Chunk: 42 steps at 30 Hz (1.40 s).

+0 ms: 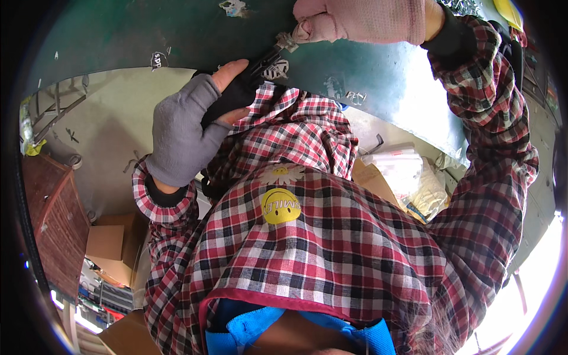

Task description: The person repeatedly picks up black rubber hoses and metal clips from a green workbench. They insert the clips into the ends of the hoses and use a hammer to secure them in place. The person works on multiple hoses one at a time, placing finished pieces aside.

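My left hand, in a grey fingerless glove, grips the handle of a black tool. The tool's tip points up and right to a small metal part on a curved green metal panel. My right hand, in a pink glove, is at the top of the view and pinches that metal part with its fingertips. Both sleeves are red, black and white plaid. The same plaid cloth, with a yellow round patch, fills the middle of the view below the hands.
The green panel bears scraps of torn white stickers. Cardboard boxes sit at the lower left beside a brown wooden piece. White plastic bags lie on cardboard at the right. A pale concrete floor shows behind my left hand.
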Motion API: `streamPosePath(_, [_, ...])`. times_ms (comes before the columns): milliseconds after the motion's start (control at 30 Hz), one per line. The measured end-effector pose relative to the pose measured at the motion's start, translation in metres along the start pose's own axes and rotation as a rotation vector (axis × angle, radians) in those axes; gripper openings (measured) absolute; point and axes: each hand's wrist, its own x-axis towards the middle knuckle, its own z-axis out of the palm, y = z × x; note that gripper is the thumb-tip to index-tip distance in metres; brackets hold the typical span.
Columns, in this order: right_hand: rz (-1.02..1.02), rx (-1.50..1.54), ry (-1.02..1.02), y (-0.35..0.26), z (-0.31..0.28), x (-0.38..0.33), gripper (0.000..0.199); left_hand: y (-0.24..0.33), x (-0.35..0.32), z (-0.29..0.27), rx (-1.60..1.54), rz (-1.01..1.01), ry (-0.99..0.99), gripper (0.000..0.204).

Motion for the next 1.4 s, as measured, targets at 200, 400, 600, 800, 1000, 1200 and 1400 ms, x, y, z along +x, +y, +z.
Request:
streamPosePath(200, [-0.048,-0.023,0.093,0.001,0.003,-0.003,0.036,0.000,0.003,-0.002,-0.008,0.020,0.009,0.061])
streamPosePath(400, [-0.094,-0.028,0.147,0.002,0.003,-0.003,0.035,-0.001,0.003,-0.007,-0.030,-0.026,-0.035,0.061])
streamPosePath(600, [-0.194,-0.060,0.271,0.002,0.009,-0.008,0.034,-0.005,0.005,-0.005,-0.035,0.018,0.003,0.061])
streamPosePath(800, [-0.141,0.106,0.122,0.004,-0.001,0.003,0.031,-0.008,0.001,-0.006,-0.019,-0.002,0.014,0.060])
streamPosePath(1000, [0.068,0.233,-0.043,0.014,-0.011,0.010,0.030,-0.013,0.004,-0.002,-0.055,-0.024,0.064,0.058])
streamPosePath(1200, [0.410,-0.162,0.620,0.029,0.027,-0.029,0.021,-0.035,-0.046,-0.050,-0.386,-0.356,0.214,0.065])
streamPosePath(1400, [0.092,0.774,0.941,-0.052,0.122,-0.027,0.013,-0.017,-0.167,-0.127,-0.459,-0.448,0.632,0.097])
